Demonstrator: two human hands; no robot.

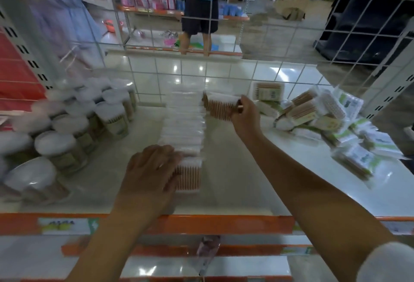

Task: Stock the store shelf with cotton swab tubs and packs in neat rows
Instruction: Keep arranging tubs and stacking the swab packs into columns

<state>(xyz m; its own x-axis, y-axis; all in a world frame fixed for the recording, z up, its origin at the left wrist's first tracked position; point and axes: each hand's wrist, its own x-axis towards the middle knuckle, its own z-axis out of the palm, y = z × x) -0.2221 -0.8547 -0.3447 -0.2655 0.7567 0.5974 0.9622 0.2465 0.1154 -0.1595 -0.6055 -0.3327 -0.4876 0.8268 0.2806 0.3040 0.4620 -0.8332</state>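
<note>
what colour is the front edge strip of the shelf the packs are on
Orange, seen in the head view: the shelf's front edge strip runs under both forearms.

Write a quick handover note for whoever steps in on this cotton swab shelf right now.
Left hand: rests flat on the front pack of the centre row of packs, steadying it.
Right hand: grips one swab pack at the far end, just right of that row.
Done: tubs stand grouped on the shelf's left; one row of packs runs front to back in the middle of the shelf.
Left: set down the held pack to begin a second row, then line up the loose pile of packs on the right.
</note>
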